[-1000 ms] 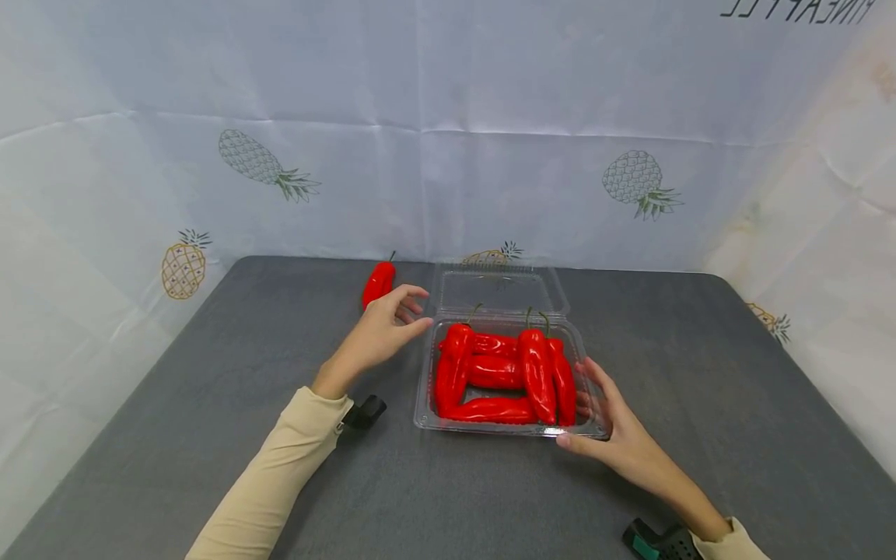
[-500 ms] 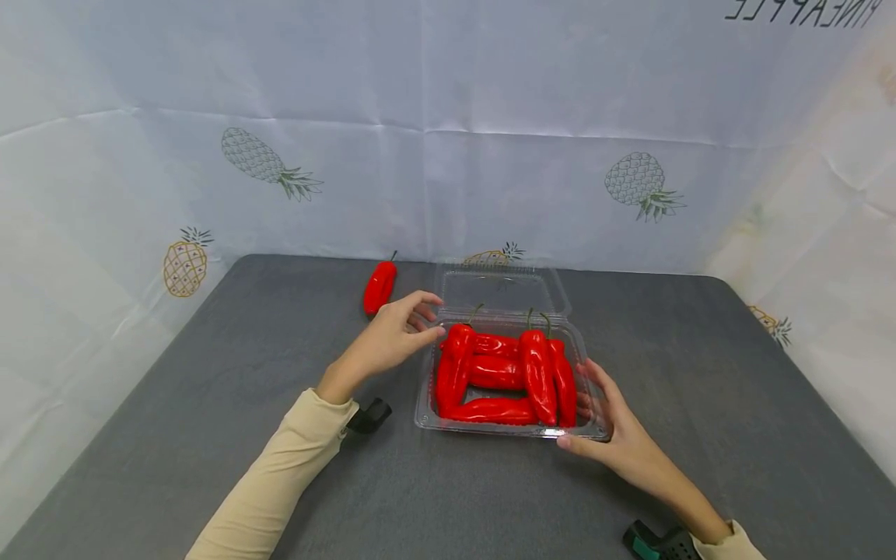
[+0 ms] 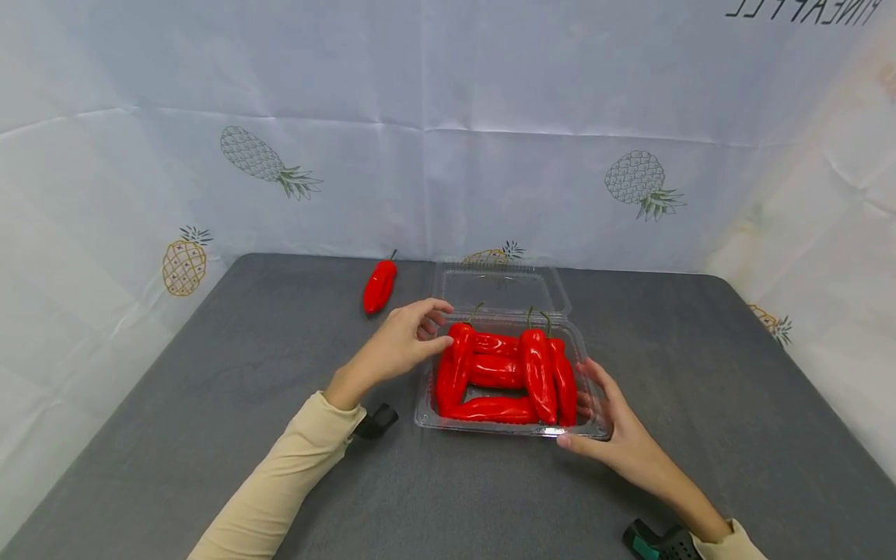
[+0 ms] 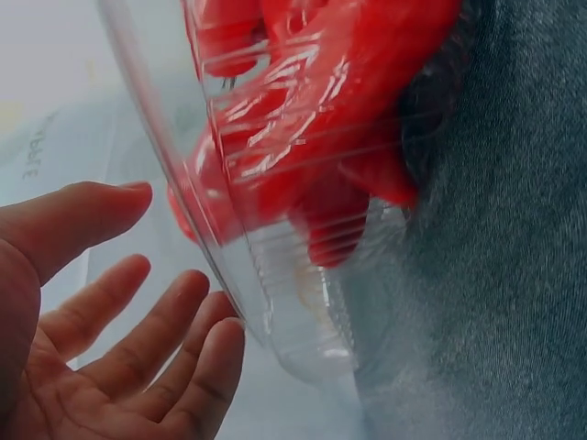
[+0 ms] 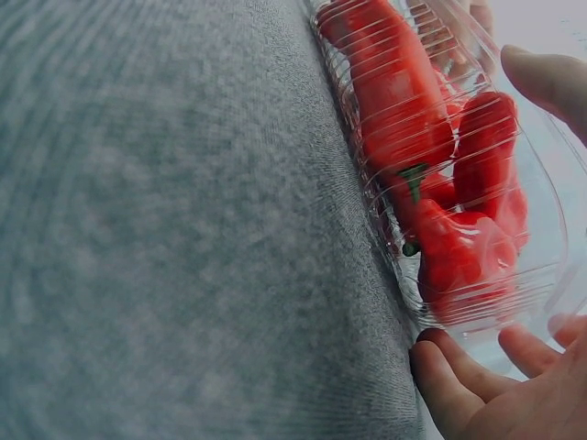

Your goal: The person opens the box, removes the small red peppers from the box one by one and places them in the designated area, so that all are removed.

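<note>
A clear plastic clamshell container (image 3: 435,422) sits on the table with its lid (image 3: 495,291) folded back. Inside, several long red peppers (image 3: 493,372) lie crosswise and lengthwise, a few with green stems showing. My left hand (image 3: 400,340) hovers over the container's back left corner beside the leftmost pepper (image 3: 455,369), fingers loosely bent and holding nothing. In the left wrist view its fingertips come close to the clear rim. My right hand (image 3: 619,424) holds the container's front right corner, thumb at the front edge and fingers along the right wall.
One more red pepper (image 3: 379,287) lies on the grey table (image 3: 280,373), behind my left hand and left of the lid. A white cloth (image 3: 462,155) printed with pineapples hangs just behind the table.
My left hand has moved right and slightly toward me, away from the lone pepper to over the container's left rim. The right hand and container have stayed in place.
</note>
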The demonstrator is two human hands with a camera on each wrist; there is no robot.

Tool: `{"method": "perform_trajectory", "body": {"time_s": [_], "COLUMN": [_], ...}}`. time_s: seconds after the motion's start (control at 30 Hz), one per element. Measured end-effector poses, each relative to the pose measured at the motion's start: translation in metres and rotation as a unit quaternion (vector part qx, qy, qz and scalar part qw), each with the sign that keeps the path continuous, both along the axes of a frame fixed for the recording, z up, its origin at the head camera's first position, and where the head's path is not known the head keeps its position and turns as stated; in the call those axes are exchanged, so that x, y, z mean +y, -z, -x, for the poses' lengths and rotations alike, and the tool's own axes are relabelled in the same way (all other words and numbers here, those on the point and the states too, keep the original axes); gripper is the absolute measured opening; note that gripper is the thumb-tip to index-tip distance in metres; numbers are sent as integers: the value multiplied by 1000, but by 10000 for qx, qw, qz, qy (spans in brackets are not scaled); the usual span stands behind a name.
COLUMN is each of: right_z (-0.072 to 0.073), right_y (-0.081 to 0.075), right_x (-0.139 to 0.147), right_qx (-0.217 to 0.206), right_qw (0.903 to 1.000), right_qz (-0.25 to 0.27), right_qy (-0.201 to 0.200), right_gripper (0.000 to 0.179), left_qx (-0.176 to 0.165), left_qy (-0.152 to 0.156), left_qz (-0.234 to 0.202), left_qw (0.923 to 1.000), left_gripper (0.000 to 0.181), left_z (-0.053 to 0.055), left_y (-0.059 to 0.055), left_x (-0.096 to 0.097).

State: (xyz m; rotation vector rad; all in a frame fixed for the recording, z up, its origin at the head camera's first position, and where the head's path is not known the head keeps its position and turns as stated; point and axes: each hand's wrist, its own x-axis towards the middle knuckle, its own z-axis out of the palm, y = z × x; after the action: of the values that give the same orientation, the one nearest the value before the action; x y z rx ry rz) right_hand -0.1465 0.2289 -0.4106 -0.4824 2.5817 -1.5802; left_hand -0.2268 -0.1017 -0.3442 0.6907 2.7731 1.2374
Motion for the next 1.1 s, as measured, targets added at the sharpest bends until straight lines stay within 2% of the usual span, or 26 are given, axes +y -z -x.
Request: {"method": "perform_trajectory", "body": {"time_s": [0.27,0.57,0.9,1.1], "right_z": [1,1,0,-1], "right_y": [0,0,-2,-2], "right_x": [0,1,0,1], "right_qx": [17,45,-160,-147], "right_qw": [10000,9999,9999,9999], "right_qz": [19,59,-2,47], "right_qy": [-23,-76,-6,-47], "right_gripper": [102,101,102,102], "left_qx": [78,-103,-26,110], "left_qy": [66,142,188,177], "left_qz": [248,475,740,885], "left_qw": [9996,9987,9971,9959], "left_gripper": [44,48,53,57], "left_z": [-3,-4,-8,-9], "left_y": [2,6,10,12], "left_x": [7,13,18,22]}}
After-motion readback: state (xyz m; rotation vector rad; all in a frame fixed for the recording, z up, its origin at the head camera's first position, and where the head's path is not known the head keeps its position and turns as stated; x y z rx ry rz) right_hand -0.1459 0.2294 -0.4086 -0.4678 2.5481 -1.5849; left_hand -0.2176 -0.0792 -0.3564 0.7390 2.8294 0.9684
